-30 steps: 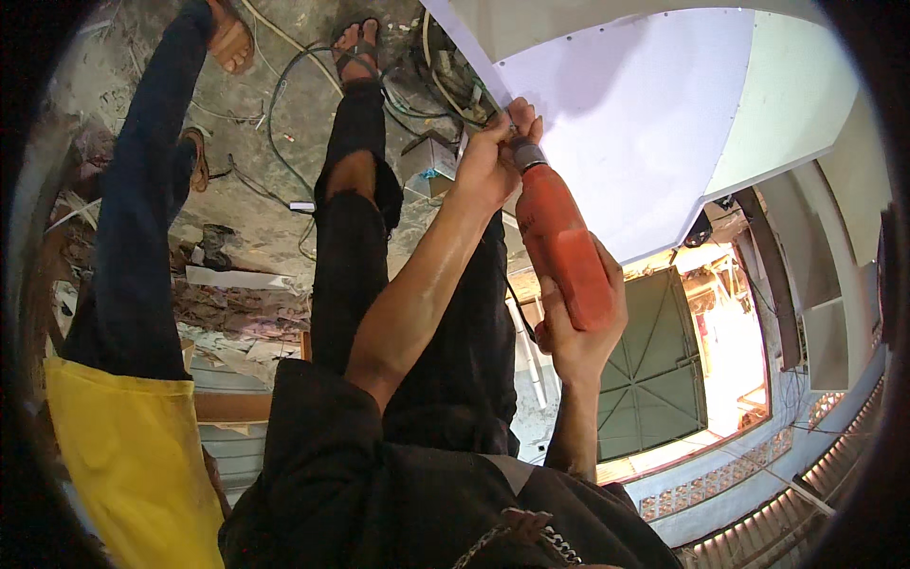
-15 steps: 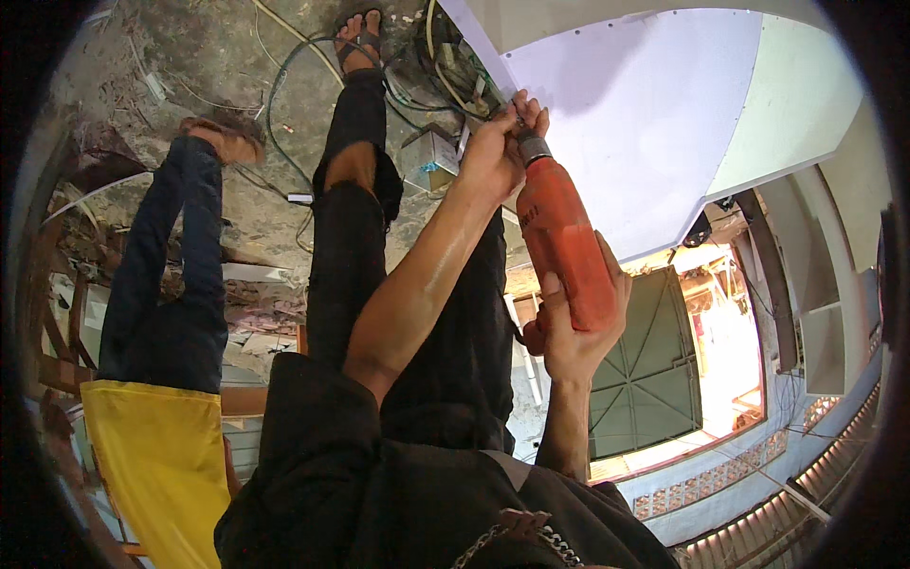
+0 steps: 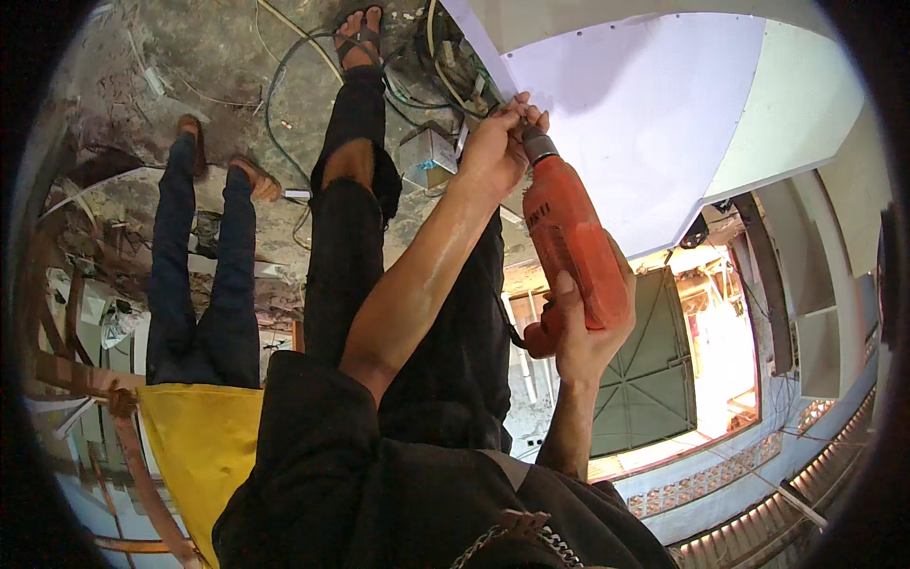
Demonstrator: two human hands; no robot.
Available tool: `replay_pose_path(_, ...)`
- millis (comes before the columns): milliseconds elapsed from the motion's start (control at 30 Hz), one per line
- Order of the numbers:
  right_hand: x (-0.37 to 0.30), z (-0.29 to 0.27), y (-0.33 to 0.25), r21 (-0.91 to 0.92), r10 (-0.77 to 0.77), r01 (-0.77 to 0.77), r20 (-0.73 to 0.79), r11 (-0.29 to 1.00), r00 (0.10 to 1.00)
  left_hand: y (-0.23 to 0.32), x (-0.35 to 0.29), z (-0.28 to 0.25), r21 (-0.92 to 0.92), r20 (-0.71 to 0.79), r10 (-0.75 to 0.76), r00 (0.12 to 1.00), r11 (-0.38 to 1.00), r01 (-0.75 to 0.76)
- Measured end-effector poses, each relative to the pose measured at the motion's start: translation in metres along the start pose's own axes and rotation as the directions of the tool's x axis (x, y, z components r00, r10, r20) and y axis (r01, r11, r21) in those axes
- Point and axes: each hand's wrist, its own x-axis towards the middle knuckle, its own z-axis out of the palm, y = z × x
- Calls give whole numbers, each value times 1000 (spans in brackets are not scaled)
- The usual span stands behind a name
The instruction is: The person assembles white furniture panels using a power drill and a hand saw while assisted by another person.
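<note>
Holding an orange power drill (image 3: 569, 251) up to a white panel (image 3: 645, 123).

To my left stands another person in blue trousers (image 3: 194, 275) and a yellow top. My left hand (image 3: 498, 152) pinches the drill's metal chuck at the panel's edge; my right hand (image 3: 583, 332) has a clenched grip around the drill's handle, below the panel.

A second person in dark blue jeans (image 3: 194, 284), sandals and a yellow top (image 3: 194, 441) stands at the left on a rubble-strewn floor (image 3: 180, 95) crossed by loose cables (image 3: 284, 85), near a small cardboard box (image 3: 428, 154) and a green panelled door (image 3: 654, 379)
</note>
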Motion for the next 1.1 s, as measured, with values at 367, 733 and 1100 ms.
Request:
replay_pose_path(367, 2, -1, 3, -60, 4, 0, 55, 998, 998, 6, 0, -6, 145, -46, 15, 999, 989, -8)
replay_pose_path(733, -6, 5, 20, -159, -166, 169, 37, 973, 985, 6, 1, -4, 120, -65, 12, 998, 993, -5)
replay_pose_path(1100, -8, 5, 27, -181, -117, 122, 35, 976, 992, 3, -5, 4, 156, -68, 49, 996, 987, -38)
